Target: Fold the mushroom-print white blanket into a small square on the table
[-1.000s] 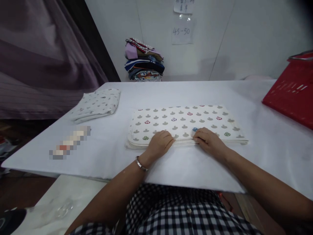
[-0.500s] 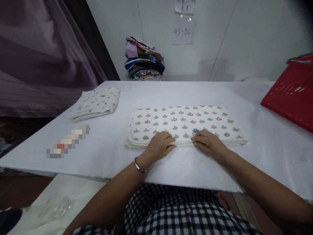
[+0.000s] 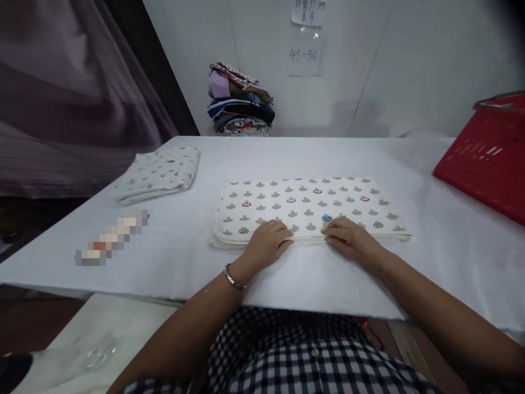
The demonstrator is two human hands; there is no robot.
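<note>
A white cloth printed with grey and coloured mushrooms [image 3: 303,202] lies folded into a flat, layered rectangle on the table. On its near edge, left of the middle, my left hand [image 3: 268,241] pinches the layers, fingers on top and thumb at the front. To the right of it, my right hand [image 3: 348,238] grips the same edge in the same way, close to a blue mushroom. A short gap of cloth edge shows between the two hands. A metal bracelet [image 3: 234,278] circles my left wrist.
Another folded white patterned cloth [image 3: 164,172] rests at the table's left. Nearer lies a blurred-out long object [image 3: 112,238]. A red basket [image 3: 488,158] stands at the right. Behind the table's far edge is a stack of folded fabrics [image 3: 241,104] by the wall.
Both hands keep their hold on the cloth's near edge, and the cloth lies as before. The view has shifted very slightly.
</note>
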